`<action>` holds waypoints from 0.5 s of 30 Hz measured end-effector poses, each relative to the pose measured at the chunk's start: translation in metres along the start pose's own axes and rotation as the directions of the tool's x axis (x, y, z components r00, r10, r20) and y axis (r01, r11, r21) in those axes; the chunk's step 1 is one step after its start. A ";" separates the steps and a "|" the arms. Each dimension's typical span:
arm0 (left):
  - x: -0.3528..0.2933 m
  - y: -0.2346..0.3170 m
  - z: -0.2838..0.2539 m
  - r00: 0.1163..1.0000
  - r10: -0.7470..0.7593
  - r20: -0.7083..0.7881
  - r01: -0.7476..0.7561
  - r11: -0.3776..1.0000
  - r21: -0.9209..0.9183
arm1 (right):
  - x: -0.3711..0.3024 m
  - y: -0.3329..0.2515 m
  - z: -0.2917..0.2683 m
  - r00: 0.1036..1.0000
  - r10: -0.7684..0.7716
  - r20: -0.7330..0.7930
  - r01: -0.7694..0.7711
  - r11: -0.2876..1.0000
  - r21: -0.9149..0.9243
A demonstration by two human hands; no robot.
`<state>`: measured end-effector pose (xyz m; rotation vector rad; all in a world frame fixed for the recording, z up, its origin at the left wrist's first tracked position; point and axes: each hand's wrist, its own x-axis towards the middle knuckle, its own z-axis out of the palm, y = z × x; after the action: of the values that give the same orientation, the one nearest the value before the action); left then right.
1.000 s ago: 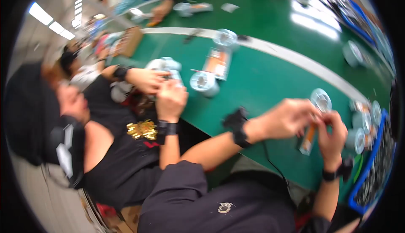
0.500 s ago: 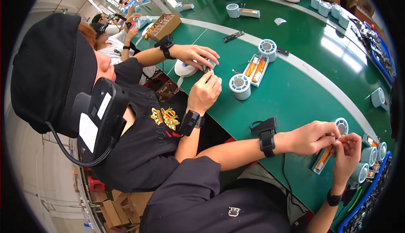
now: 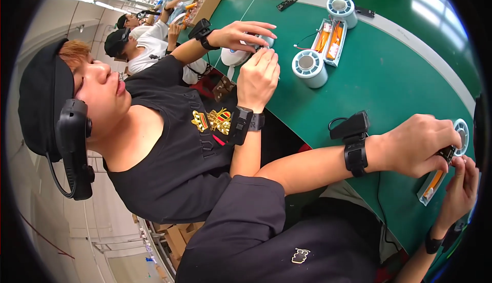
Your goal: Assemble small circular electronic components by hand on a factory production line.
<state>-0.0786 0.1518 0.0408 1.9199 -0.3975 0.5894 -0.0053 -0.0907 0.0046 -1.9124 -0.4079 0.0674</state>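
At the right, my left hand (image 3: pixel 423 144) pinches a small dark circuit board (image 3: pixel 447 154) above a light-blue handheld fan. The fan's round head (image 3: pixel 462 138) shows beyond my fingers. Its open handle (image 3: pixel 424 197) holds an orange battery (image 3: pixel 435 181) and points toward me. Beside the handle, my right hand (image 3: pixel 461 188) has its fingertips drawn together close to the board; what they grip is too small to make out. Both wrists wear black bands, and a black device (image 3: pixel 353 124) sits by my left wrist.
Two more fans, with round heads (image 3: pixel 309 67) and open battery handles (image 3: pixel 333 42), lie ahead on the green table (image 3: pixel 359 93). A dark circuit board (image 3: pixel 291 1) lies farther off. At my left, a co-worker's hands (image 3: pixel 259 78) work over a white round object (image 3: pixel 236 56). A cardboard box (image 3: pixel 207 7) stands beyond.
The view has swung left, so the table things sit farther right and higher. A dark circuit board now shows in my left hand, where my fingertips met over the fan before.
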 end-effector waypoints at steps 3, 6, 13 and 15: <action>0.005 -0.005 0.006 0.986 0.163 -0.031 -0.160 0.984 0.081 | -0.004 -0.015 0.009 0.994 -0.084 -0.074 0.083 0.996 -0.027; 0.011 -0.006 0.016 0.945 0.277 -0.176 -0.268 0.961 0.071 | 0.000 -0.031 0.010 0.941 -0.339 -0.004 0.336 0.933 -0.127; -0.001 0.008 -0.005 0.990 0.135 -0.045 -0.130 0.986 0.105 | 0.001 -0.069 0.027 0.811 -0.576 0.104 0.585 0.802 -0.117; -0.001 0.009 0.000 0.995 0.103 -0.002 -0.102 0.992 0.074 | -0.003 -0.066 0.025 0.814 -0.576 0.068 0.580 0.805 -0.124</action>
<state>-0.0842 0.1477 0.0469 1.9763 -0.4785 0.6858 -0.0307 -0.0481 0.0547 -1.8437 -1.0256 -0.3512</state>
